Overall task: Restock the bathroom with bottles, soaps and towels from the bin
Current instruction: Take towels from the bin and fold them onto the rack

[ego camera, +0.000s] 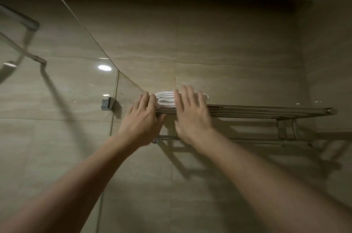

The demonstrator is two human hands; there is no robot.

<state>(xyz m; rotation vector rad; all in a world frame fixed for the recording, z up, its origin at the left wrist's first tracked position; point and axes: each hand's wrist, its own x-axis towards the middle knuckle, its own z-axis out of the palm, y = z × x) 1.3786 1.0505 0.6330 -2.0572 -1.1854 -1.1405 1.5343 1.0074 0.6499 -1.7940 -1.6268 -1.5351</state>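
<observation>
— Where is the towel?
— The folded white towel [165, 99] lies on the left end of the metal rack [266, 111] on the tiled wall, just right of the glass panel [57, 84].
— And the hands?
— The left hand [142, 118] is at its left end and the right hand [192, 116] lies over its right part. The fingers of both are straight and spread wide, gripping nothing.

Left hand [142, 120] and right hand [192, 116] make two; one folded towel pile [165, 99], one chrome rack [266, 111], one glass panel [57, 84] at nine o'clock.
</observation>
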